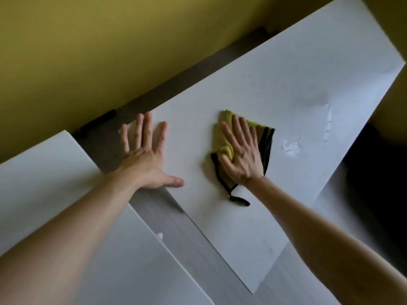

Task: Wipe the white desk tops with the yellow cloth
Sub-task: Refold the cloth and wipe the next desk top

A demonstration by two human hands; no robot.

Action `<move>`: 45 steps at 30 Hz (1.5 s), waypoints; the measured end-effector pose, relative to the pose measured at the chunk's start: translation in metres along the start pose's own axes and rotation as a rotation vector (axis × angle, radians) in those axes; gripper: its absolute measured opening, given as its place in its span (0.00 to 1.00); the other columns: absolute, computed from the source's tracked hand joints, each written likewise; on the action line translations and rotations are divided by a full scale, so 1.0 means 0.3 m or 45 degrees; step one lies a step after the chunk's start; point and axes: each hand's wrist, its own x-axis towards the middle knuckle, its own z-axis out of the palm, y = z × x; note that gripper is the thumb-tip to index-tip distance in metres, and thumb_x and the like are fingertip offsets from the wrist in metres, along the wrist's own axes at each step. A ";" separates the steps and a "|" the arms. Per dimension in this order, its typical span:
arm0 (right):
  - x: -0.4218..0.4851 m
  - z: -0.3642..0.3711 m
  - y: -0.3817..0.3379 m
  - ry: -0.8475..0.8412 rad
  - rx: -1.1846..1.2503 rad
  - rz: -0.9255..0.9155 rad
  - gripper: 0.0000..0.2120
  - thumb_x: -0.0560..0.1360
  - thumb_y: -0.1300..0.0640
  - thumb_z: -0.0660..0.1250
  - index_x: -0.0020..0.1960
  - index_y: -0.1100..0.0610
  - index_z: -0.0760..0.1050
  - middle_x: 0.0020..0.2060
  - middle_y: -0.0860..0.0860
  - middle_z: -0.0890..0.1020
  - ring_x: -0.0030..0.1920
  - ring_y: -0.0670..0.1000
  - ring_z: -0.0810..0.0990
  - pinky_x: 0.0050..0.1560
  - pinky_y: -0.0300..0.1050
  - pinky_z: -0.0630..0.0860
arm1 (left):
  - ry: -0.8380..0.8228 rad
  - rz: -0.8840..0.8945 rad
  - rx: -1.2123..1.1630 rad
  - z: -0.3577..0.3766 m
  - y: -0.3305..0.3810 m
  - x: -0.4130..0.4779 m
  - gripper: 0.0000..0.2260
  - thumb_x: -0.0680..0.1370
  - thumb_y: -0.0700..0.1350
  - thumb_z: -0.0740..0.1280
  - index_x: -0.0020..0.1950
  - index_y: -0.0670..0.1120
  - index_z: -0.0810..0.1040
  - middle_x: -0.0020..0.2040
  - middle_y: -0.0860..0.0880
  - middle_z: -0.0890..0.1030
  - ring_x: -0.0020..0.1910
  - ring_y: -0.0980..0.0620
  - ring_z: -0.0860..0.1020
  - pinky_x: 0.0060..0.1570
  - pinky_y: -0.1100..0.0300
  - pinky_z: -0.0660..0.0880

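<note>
Two bare forearms, left (pixel 77 216) and right (pixel 319 238), reach in from below. The yellow cloth (pixel 219 139) lies bunched mid-tabletop (pixel 275 89), pressed flat under the right hand (pixel 241 157), whose grip is open with straight fingers. The left hand (pixel 143 157), grip open and empty, rests fingers spread near the tabletop's left edge. A second white tabletop (pixel 44 172) stands beside it, across a strip of grey floor (pixel 182 238).

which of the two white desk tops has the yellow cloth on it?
The right desk top: the yellow cloth lies on it, pressed flat under the right hand. The left desk top carries no cloth.
</note>
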 end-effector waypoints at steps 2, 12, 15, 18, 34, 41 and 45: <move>-0.112 0.023 -0.111 -0.111 0.026 -0.371 0.41 0.80 0.33 0.55 0.88 0.51 0.55 0.88 0.57 0.49 0.88 0.62 0.44 0.84 0.72 0.46 | -0.015 -0.014 -0.019 -0.004 0.007 -0.007 0.73 0.62 0.87 0.64 0.77 0.51 0.14 0.72 0.39 0.10 0.75 0.38 0.13 0.79 0.29 0.29; 0.490 -0.050 0.147 -0.053 -0.022 0.251 0.41 0.79 0.26 0.48 0.88 0.41 0.48 0.88 0.56 0.43 0.87 0.61 0.40 0.84 0.71 0.43 | -0.173 -0.122 0.024 -0.045 0.023 -0.001 0.75 0.62 0.86 0.67 0.75 0.51 0.13 0.71 0.40 0.10 0.73 0.40 0.12 0.79 0.30 0.27; 0.382 -0.020 -0.054 -0.064 -0.038 -0.144 0.40 0.82 0.29 0.48 0.89 0.45 0.47 0.88 0.57 0.43 0.87 0.61 0.39 0.84 0.70 0.42 | -0.209 -0.176 0.039 -0.055 0.034 -0.006 0.77 0.61 0.86 0.68 0.74 0.48 0.12 0.70 0.41 0.09 0.72 0.40 0.11 0.78 0.32 0.26; 0.279 0.022 -0.156 -0.152 -0.076 -0.672 0.42 0.81 0.28 0.53 0.89 0.47 0.52 0.88 0.56 0.47 0.88 0.61 0.41 0.84 0.69 0.44 | -0.218 -0.210 0.040 -0.062 0.044 -0.017 0.78 0.61 0.86 0.67 0.74 0.45 0.12 0.72 0.41 0.10 0.73 0.42 0.12 0.79 0.32 0.27; 0.452 -0.013 -0.175 -0.118 -0.006 -0.818 0.44 0.79 0.26 0.59 0.88 0.45 0.54 0.88 0.53 0.55 0.88 0.57 0.50 0.86 0.61 0.50 | -0.186 -0.212 0.097 -0.063 0.043 -0.019 0.77 0.60 0.88 0.65 0.74 0.45 0.12 0.72 0.43 0.10 0.74 0.42 0.12 0.81 0.33 0.29; 0.616 -0.092 0.157 -0.018 -0.073 -0.180 0.43 0.81 0.24 0.48 0.88 0.47 0.53 0.88 0.55 0.53 0.88 0.60 0.48 0.85 0.67 0.47 | -0.097 -0.152 0.061 -0.031 0.023 -0.011 0.77 0.61 0.87 0.67 0.75 0.46 0.13 0.73 0.44 0.11 0.76 0.43 0.14 0.81 0.33 0.29; 0.415 0.003 -0.263 -0.053 -0.004 -0.568 0.40 0.79 0.32 0.56 0.87 0.50 0.61 0.87 0.55 0.58 0.87 0.60 0.52 0.84 0.65 0.52 | -0.030 -0.152 0.056 -0.014 0.020 -0.007 0.80 0.58 0.89 0.64 0.76 0.41 0.15 0.75 0.43 0.12 0.76 0.44 0.14 0.81 0.35 0.29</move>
